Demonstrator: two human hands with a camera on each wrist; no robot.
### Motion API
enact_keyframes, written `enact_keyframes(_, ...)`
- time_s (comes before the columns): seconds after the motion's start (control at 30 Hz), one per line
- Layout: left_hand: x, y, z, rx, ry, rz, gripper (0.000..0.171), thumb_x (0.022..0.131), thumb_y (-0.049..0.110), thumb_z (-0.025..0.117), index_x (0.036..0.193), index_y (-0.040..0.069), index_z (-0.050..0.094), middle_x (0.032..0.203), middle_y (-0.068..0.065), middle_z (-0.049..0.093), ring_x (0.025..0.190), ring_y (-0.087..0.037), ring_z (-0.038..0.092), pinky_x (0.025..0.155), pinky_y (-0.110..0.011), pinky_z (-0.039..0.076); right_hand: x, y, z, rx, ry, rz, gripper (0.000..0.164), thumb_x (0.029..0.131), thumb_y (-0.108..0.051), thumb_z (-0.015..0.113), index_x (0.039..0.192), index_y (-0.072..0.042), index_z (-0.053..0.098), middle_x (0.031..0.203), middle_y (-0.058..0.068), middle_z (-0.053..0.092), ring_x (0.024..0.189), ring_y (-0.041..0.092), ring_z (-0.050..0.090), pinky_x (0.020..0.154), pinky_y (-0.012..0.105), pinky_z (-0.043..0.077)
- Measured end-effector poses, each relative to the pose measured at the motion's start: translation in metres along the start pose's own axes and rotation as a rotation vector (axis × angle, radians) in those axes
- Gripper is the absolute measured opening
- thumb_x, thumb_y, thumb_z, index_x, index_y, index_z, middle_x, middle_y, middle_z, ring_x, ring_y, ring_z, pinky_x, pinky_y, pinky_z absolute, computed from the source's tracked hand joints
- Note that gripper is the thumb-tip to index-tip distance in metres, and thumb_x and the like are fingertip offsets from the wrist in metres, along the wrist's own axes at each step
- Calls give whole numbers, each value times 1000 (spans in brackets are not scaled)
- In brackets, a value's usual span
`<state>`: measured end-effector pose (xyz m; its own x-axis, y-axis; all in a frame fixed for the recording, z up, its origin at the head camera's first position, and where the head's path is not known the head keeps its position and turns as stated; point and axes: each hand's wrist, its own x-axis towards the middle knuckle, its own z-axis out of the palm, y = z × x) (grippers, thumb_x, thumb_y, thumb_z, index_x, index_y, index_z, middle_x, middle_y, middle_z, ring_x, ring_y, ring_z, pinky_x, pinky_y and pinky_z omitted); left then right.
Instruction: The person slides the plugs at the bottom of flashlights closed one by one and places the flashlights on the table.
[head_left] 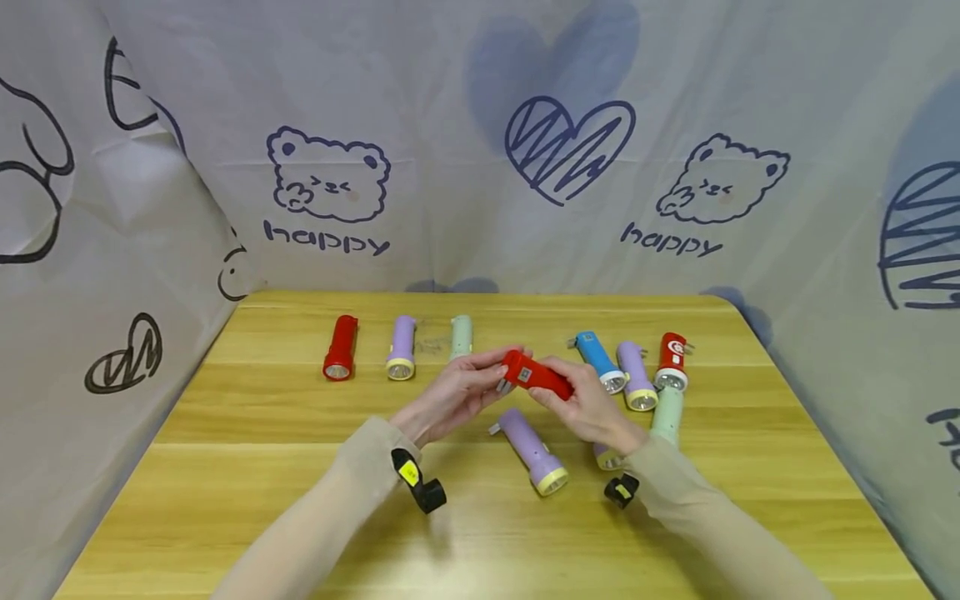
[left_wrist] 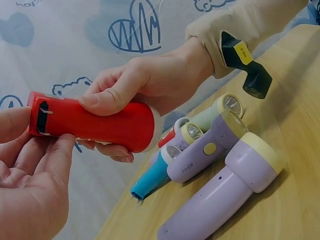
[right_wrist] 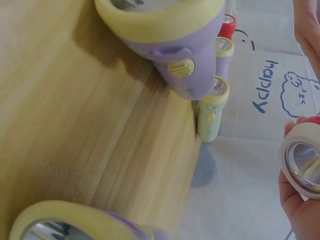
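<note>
Above the table, my right hand (head_left: 592, 408) grips the body of a red flashlight (head_left: 546, 379), thumb along its side. At its tail end, my left hand (head_left: 457, 396) pinches it between thumb and fingertips. In the left wrist view, metal plug prongs (left_wrist: 46, 113) show in a black slot at that end. Its white-rimmed lens (right_wrist: 305, 162) faces the camera in the right wrist view. Below the hands a purple flashlight (head_left: 528, 446) with a yellow head lies on the wood, its plug folded out.
On the left of the table (head_left: 262, 433) stand in a row a red flashlight (head_left: 342, 346), a purple one (head_left: 402, 346) and a mint one (head_left: 461, 333). At the right lie a blue flashlight (head_left: 596, 358), another red one (head_left: 672, 358), a mint one (head_left: 667, 412) and purple ones.
</note>
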<state>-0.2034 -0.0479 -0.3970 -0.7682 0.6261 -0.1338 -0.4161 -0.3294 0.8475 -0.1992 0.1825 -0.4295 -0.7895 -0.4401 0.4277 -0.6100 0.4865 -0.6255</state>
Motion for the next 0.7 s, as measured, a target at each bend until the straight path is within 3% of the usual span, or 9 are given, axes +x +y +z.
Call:
enact_keyframes(0.17,1,1,0,29,11,17,50,106,5,42,155,3,35,163,-15,35,126,-7,56,96,-15,53,1,-1,-1,21,-18,39,21,95,-13,67,114,-7,68,88,8,72,68,9,56,58,22,49)
enact_keyframes(0.7,3,-1,-3,60,69,-11,48,105,5,46,153,2,41,158,-16,41,116,-5,63,93,-15,55,0,-6,2,29,-80,138,25,97,-18,67,120,-8,67,96,7,72,73,10,56,63,22,48)
